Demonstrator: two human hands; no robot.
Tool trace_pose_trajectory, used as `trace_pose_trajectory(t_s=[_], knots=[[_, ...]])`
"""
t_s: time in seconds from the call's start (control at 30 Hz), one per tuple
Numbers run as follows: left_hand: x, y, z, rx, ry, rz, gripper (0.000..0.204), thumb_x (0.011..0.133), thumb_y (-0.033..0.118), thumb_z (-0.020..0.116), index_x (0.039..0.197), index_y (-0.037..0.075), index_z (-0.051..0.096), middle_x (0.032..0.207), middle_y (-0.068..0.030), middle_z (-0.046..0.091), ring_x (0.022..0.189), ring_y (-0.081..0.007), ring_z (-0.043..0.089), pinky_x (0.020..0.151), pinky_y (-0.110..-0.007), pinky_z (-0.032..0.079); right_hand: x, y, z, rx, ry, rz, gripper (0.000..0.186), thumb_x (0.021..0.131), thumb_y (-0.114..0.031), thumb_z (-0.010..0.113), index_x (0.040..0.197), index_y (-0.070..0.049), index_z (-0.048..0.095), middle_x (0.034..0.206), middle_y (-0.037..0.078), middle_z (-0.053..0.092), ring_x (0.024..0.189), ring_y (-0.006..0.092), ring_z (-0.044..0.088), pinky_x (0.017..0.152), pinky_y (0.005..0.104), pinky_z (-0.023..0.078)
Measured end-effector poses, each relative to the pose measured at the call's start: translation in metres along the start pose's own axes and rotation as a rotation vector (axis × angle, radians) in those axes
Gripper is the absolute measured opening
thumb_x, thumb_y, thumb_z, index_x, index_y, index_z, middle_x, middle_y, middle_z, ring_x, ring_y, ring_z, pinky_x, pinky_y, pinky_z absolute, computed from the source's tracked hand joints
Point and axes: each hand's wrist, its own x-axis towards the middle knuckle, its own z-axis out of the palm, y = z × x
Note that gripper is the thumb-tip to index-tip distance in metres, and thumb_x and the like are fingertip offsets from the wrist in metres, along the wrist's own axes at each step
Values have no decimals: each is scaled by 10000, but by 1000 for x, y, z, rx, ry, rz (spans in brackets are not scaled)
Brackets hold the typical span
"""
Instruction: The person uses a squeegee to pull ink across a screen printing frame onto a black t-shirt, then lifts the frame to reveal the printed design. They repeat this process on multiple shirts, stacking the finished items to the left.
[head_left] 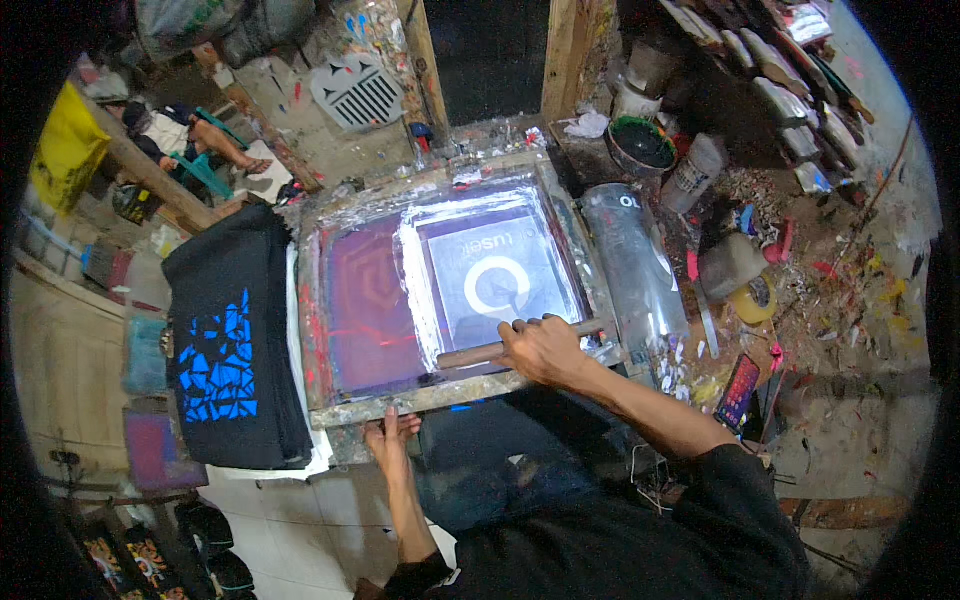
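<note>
Right hand [543,350] clasped round squeegee [470,356] — printing screen [375,285] beneath, left hand [393,432] spread at near edge

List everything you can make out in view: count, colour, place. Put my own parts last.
Screen frame: one, wooden with purple mesh, centre
Squeegee: one, brown, across the screen's near part
Fabric stack: one, black with blue print, left of centre
Bowl: one, dark with green inside, upper right
Tape roll: one, yellow, right
Phone: one, reddish lit screen, right
Slotted panel: one, pale grey, top
Yellow sheet: one, yellow, far left
Seated person: one, dark and pale clothing, upper left
Small clutter: uncountable, mixed colours, mostly right
Shirt: one, black, lower edge
Left hand: one, bare, at the frame's near edge
Right hand: one, bare, gripping the squeegee
</note>
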Motion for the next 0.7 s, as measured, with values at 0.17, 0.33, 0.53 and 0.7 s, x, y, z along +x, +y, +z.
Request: trace_pose_trajectory(t_s=[0.17,0.33,0.53,0.7], knots=[[-22,34,12,-14,-17,60,386,1005,306,689,1020,-40,517,824,-202,721,670,-240,725,602,-334,596,-24,-22,-27,-97,283,116,585,851,-604,721,999,-42,650,915,168,674,910,336,678,961,608,376],[-30,132,34,-68,-7,249,397,1031,364,633,1106,-8,515,821,-144,693,647,-212,669,615,-340,553,0,-40,-101,-237,767,66,597,823,-684,693,836,-91,631,799,85,573,752,274,568,841,514,374],[-51,101,217,802,-397,954,367,1044,296,564,1238,-12,520,1304,-206,544,1208,-358,518,1030,-479,415,121,4,-246,-298,663,49,736,866,-766,585,764,-43,676,760,199,706,742,370,714,701,490,511],[-52,6,304,318,-1441,419,658,1053,466,500,1577,84,386,1697,-148,246,1566,-366,186,1264,-473,216,177,16,-314,-204,459,208,900,819,-860,522,969,-10,775,922,273,743,918,444,732,845,523,567]])
